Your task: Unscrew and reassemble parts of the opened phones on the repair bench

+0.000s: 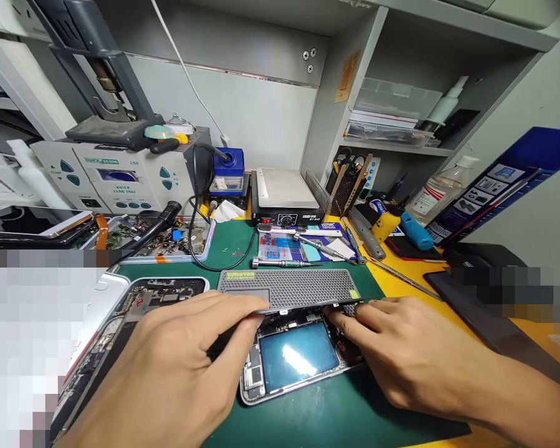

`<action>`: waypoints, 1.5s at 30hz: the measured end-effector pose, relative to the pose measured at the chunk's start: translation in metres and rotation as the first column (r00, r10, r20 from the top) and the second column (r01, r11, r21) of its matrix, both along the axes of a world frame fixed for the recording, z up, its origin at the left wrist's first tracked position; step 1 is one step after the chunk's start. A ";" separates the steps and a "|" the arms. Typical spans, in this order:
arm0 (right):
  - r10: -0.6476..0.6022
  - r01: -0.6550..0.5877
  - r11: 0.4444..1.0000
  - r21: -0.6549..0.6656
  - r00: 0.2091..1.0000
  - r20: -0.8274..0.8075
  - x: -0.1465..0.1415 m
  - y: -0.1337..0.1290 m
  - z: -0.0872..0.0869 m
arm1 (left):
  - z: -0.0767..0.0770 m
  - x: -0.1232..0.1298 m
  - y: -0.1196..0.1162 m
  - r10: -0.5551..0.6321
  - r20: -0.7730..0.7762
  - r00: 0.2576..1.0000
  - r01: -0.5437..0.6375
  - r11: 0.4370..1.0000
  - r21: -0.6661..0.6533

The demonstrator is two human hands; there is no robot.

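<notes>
A phone screen (303, 307) shows nearly edge-on above an opened phone housing (251, 398). My left hand (186, 348) pinches the screen's left end between thumb and forefinger. At the other end, my right hand (396, 348) has its fingers curled, and one fingertip reaches under the screen at the top of the housing. What that fingertip touches is hidden. A shiny bluish battery (298, 358) fills the middle of the housing, with circuit parts along its upper edge. The housing lies on a green mat (298, 423), in front of a grey perforated pad (303, 283).
Left of the phone lies a larger opened device (168, 287). Screwdrivers (284, 264) and a toothbrush (298, 230) lie behind the pad. Farther back stand a heating plate (287, 193) and a hot-air station (116, 177). Bottles (441, 190) stand at right.
</notes>
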State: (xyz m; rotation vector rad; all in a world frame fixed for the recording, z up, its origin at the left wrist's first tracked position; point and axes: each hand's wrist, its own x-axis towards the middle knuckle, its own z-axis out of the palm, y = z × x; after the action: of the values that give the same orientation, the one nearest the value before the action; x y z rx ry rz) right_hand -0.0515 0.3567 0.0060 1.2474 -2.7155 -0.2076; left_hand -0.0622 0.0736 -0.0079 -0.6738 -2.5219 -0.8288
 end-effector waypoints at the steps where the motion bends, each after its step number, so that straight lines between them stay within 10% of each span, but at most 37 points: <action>1: -0.004 0.004 1.000 0.001 1.000 0.004 0.000 0.000 0.000 | 0.000 0.000 0.000 0.001 -0.001 1.000 -0.001 1.000 0.000; 45: 0.120 -0.120 0.993 -0.002 0.992 -0.044 -0.012 0.008 -0.009 | -0.005 -0.001 -0.004 0.014 0.029 0.999 -0.014 1.000 -0.027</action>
State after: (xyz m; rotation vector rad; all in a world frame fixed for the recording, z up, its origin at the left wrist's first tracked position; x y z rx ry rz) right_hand -0.0634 0.3651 -0.0028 1.3828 -2.5927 -0.2114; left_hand -0.0635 0.0701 -0.0130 -0.6565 -2.5650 -0.8073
